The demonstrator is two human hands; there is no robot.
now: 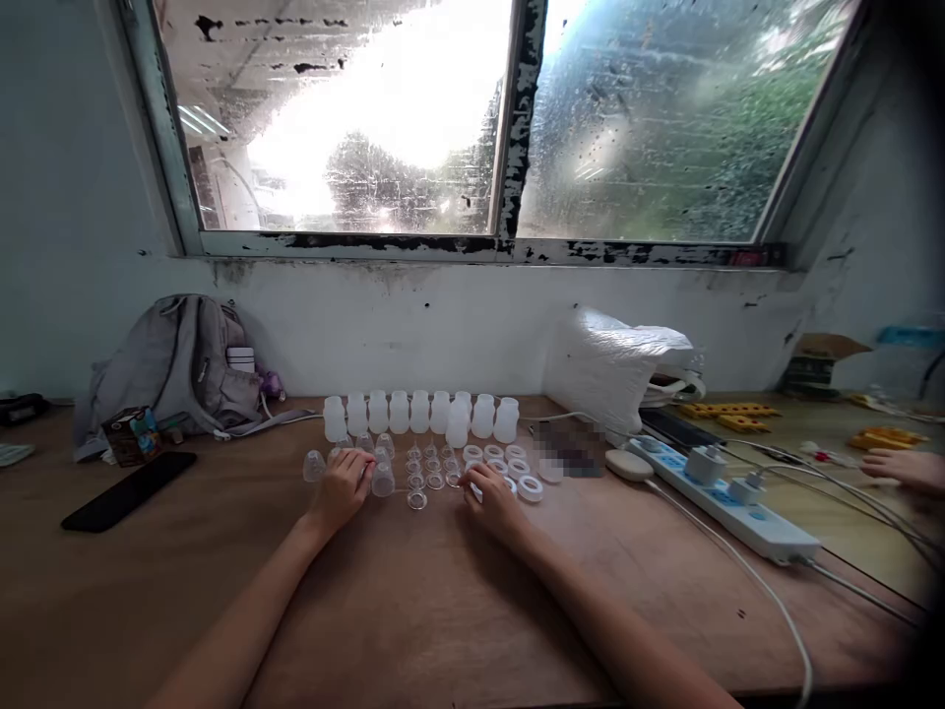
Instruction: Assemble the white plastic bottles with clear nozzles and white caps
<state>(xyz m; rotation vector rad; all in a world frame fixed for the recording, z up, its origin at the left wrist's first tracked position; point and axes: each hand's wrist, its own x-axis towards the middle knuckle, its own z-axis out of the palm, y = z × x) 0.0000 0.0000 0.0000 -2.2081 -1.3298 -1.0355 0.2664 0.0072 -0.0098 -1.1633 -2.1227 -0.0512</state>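
A person's two bare hands work above a wooden desk (399,611) laid with baby-bottle parts beneath a weathered window (509,148). The left hand (344,484) reaches among clear dome caps (383,482), its fingers curled and only slightly parted, one cap just beside the fingertips; whether they grip anything cannot be told. The right hand (493,499) bends over the left side of a cluster of white screw rings (530,498), its fingers loosely curved near the clear nipples (435,481), which sit in short rows between the two hands; its hold, too, cannot be made out. Behind the smaller parts, frosted bottles (400,412) stand upright in a line near the wall, one of them set just in front of the others. To the left, a gray backpack (177,364) leans against the wall near a small printed box (131,436) and a black smartphone (129,491). To the right, a silvery-white bag (612,374) stands behind a white power strip (738,514) with chargers plugged in. At far right, another person's hand (905,470) rests near yellow plastic pieces (727,411).
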